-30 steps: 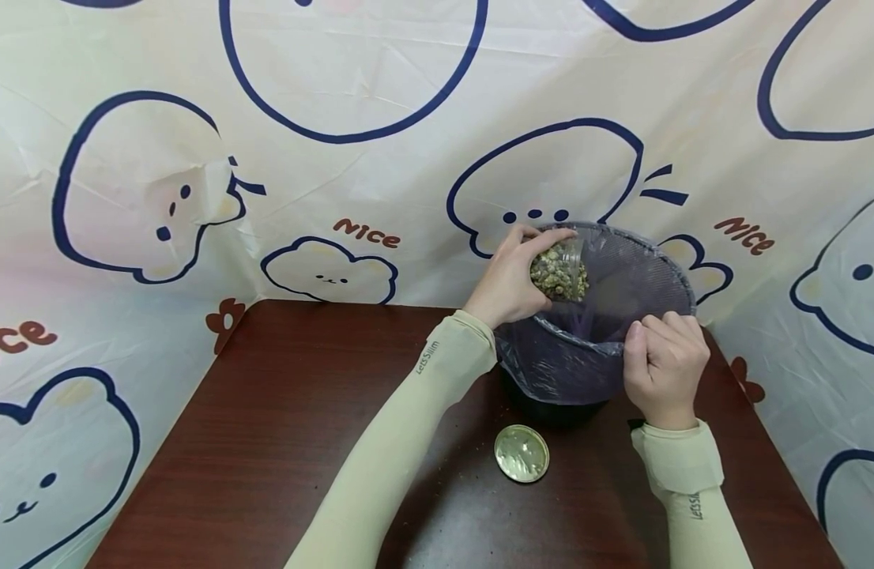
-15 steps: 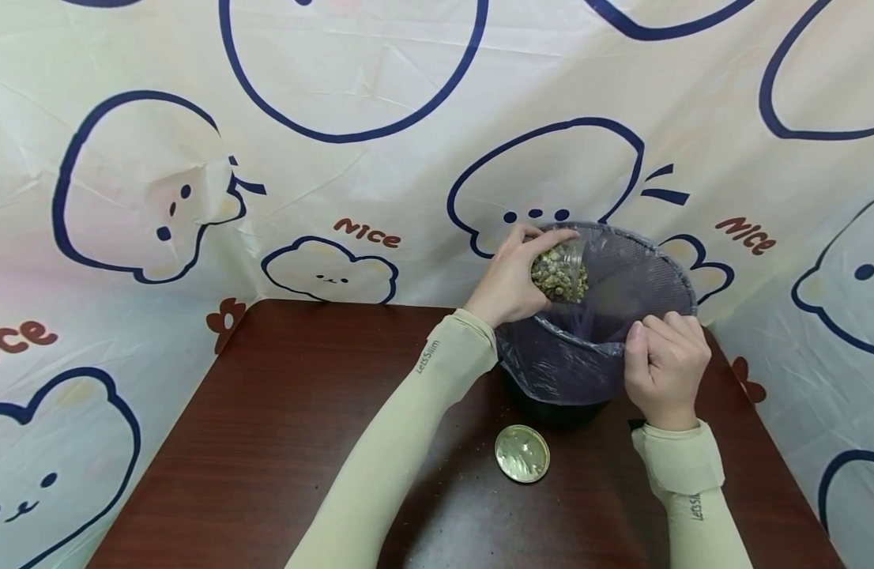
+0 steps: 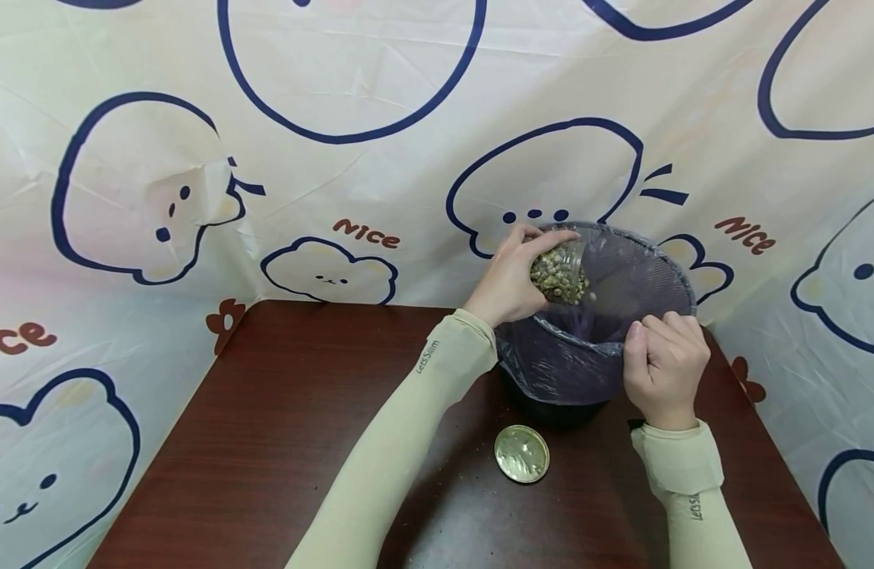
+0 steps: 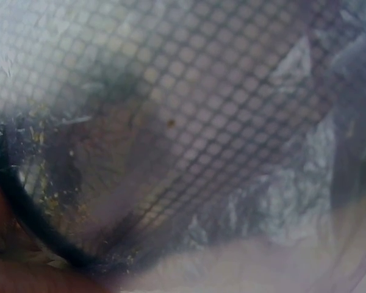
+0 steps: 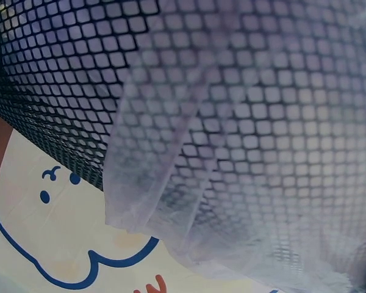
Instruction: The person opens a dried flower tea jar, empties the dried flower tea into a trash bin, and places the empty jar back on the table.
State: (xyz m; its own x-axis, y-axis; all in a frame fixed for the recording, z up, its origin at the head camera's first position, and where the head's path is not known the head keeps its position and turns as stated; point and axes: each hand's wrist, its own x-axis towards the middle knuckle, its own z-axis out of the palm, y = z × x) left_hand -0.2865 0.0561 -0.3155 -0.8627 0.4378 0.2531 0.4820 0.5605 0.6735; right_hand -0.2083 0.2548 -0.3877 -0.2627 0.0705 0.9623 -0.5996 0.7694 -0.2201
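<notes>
In the head view my left hand (image 3: pixel 510 280) holds a clear jar (image 3: pixel 570 254) on its side at the left of the bin's opening. Small dried yellow-green pieces (image 3: pixel 556 276) fill much of the jar, and a few lie out past its mouth. My right hand (image 3: pixel 664 365) grips the near right rim of a dark mesh trash bin (image 5: pixel 67 67), which leans toward me. A translucent purple bag (image 3: pixel 565 363) lines it and folds over the rim outside. The left wrist view is blurred, showing mesh, bag film and part of a finger at lower left.
A round gold-rimmed lid (image 3: pixel 522 454) lies on the dark red-brown wooden table (image 3: pixel 280 427) in front of the bin. Tiny crumbs dot the wood near it. A cartoon-printed cloth (image 3: pixel 366 182) hangs close behind the bin and along both sides.
A few dried pieces have slid out past the jar's mouth on the right. Both hands, the bin and the lid stay nearly where they were.
</notes>
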